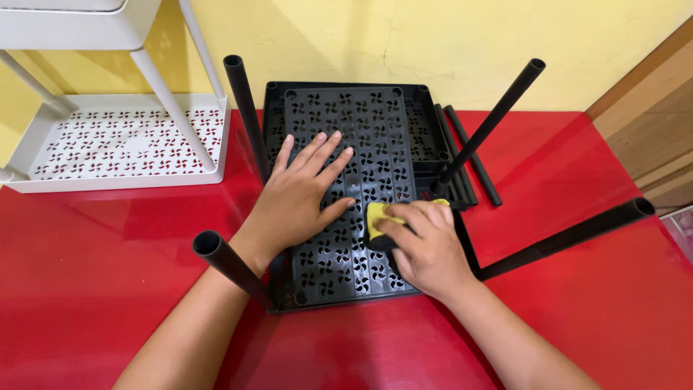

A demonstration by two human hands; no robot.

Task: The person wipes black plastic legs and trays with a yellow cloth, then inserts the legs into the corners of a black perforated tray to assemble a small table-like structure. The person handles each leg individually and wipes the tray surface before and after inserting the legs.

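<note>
Here your left hand [299, 195] lies flat, fingers spread wide, on the perforated black plastic shelf tray [346, 130]; your right hand [426, 245] pinches a soft yellow sponge [377, 217] against it.

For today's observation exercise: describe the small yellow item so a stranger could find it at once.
Start at the red table, then find the black perforated tray lying upside down with four black tube legs pointing up. On its near right part, the right hand presses a small yellow cloth; it is the only yellow thing on the black plastic.
</note>
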